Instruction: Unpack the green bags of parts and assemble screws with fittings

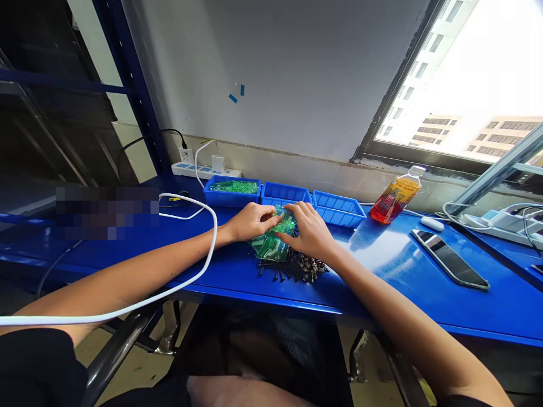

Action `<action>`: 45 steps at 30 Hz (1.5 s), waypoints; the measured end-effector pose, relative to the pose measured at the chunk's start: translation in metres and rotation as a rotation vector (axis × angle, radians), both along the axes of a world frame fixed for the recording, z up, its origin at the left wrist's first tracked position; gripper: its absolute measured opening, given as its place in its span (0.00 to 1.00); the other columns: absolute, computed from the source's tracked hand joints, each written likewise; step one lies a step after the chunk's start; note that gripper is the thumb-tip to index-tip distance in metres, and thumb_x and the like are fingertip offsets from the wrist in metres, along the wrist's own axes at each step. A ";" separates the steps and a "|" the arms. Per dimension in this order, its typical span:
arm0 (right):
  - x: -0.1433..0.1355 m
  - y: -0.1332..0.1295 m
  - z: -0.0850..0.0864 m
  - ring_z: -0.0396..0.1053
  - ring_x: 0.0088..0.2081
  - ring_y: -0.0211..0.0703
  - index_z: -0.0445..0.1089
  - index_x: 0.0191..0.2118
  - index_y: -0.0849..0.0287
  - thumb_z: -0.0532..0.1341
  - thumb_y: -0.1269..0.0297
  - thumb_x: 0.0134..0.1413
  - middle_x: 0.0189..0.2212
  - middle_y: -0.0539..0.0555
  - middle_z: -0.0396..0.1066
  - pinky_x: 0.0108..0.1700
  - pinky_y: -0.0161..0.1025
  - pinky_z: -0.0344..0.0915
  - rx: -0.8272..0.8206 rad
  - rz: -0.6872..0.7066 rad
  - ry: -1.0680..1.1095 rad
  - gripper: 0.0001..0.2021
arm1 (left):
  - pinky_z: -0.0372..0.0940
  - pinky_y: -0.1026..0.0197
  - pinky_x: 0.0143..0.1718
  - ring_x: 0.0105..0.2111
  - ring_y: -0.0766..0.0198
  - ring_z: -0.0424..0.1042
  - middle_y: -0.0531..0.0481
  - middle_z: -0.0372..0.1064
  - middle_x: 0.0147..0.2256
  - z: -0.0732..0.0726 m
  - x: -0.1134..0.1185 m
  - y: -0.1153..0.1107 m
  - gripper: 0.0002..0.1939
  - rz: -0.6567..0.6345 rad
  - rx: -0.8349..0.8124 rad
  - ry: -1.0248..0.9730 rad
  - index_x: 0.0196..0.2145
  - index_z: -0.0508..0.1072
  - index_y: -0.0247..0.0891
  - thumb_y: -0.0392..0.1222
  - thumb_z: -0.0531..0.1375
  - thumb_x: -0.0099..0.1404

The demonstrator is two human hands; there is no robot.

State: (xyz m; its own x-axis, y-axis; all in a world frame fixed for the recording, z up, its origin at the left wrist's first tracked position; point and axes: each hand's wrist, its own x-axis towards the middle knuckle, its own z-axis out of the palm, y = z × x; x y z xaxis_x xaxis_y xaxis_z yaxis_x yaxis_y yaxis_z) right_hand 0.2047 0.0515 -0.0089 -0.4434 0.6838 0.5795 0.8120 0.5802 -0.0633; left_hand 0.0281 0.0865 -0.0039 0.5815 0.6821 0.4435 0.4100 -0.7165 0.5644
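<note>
Left hand [251,222] and right hand [311,233] hold a green bag [271,249]. Screws [311,268] lie under them, with blue bins [339,212] behind.

The blue bench [394,246] before me carries 3 blue bins [285,192] towards its back. A bottle [395,196] of red drink stands to their right, a phone [450,259] lies flat nearby, and dark screws [275,275] sit loose near the front edge.

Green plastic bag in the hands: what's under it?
Dark screws lie on the blue table along the near edge of the green plastic bag. Anything directly beneath is covered by the bag.
</note>
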 end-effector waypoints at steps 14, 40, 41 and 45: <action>-0.002 -0.001 0.001 0.63 0.46 0.56 0.63 0.49 0.59 0.62 0.57 0.46 0.42 0.60 0.66 0.44 0.53 0.66 -0.015 -0.024 -0.018 0.23 | 0.47 0.65 0.22 0.18 0.71 0.51 0.57 0.51 0.15 -0.001 -0.001 0.001 0.16 0.054 0.049 0.023 0.16 0.56 0.37 0.46 0.51 0.57; 0.000 -0.001 0.001 0.63 0.44 0.53 0.59 0.51 0.58 0.64 0.59 0.47 0.42 0.59 0.67 0.44 0.51 0.65 0.010 0.020 -0.003 0.25 | 0.56 0.65 0.23 0.21 0.69 0.59 0.54 0.61 0.21 0.004 -0.003 0.003 0.12 0.016 -0.156 -0.205 0.28 0.68 0.33 0.44 0.51 0.55; 0.000 0.000 0.001 0.63 0.44 0.53 0.59 0.51 0.58 0.64 0.59 0.46 0.42 0.59 0.67 0.44 0.50 0.65 0.015 0.029 0.000 0.25 | 0.56 0.65 0.23 0.21 0.69 0.58 0.54 0.61 0.21 0.004 -0.003 0.003 0.11 0.016 -0.156 -0.201 0.28 0.68 0.33 0.43 0.51 0.55; 0.001 0.001 -0.001 0.64 0.43 0.53 0.60 0.50 0.58 0.64 0.59 0.47 0.40 0.58 0.67 0.42 0.50 0.66 0.039 0.068 0.017 0.25 | 0.57 0.67 0.23 0.21 0.70 0.60 0.55 0.61 0.22 0.003 -0.004 0.001 0.09 0.017 -0.079 -0.202 0.32 0.67 0.35 0.39 0.53 0.54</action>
